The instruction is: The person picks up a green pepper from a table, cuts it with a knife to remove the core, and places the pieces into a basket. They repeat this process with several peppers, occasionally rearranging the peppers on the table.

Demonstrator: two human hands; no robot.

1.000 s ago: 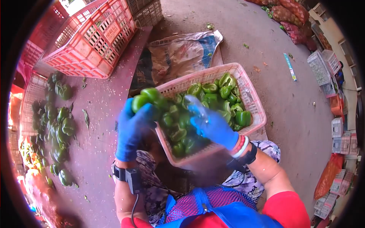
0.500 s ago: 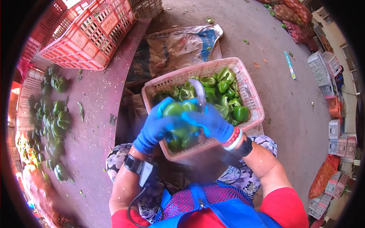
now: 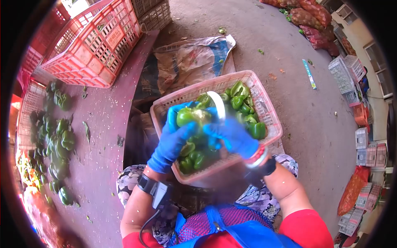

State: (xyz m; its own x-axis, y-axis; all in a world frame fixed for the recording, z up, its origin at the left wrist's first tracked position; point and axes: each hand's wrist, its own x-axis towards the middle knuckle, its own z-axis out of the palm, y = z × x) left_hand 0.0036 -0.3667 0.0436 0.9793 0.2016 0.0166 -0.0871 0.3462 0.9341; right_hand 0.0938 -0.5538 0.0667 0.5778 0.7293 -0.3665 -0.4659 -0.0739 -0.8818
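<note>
Green bell peppers (image 3: 238,102), many cut open, lie in the pink plastic basket (image 3: 271,113), with its left part partly hidden by the hands. Over that left part, the left hand (image 3: 170,138), gloved in blue, curls widely around a held pepper (image 3: 186,117); the blurred right hand (image 3: 236,138) closes narrowly on a curved knife (image 3: 217,104), blade up beside the pepper.

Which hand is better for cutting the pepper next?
Probably the right hand: it seems to hold the curved blade, while the left hand grips the green pepper beside it.
</note>
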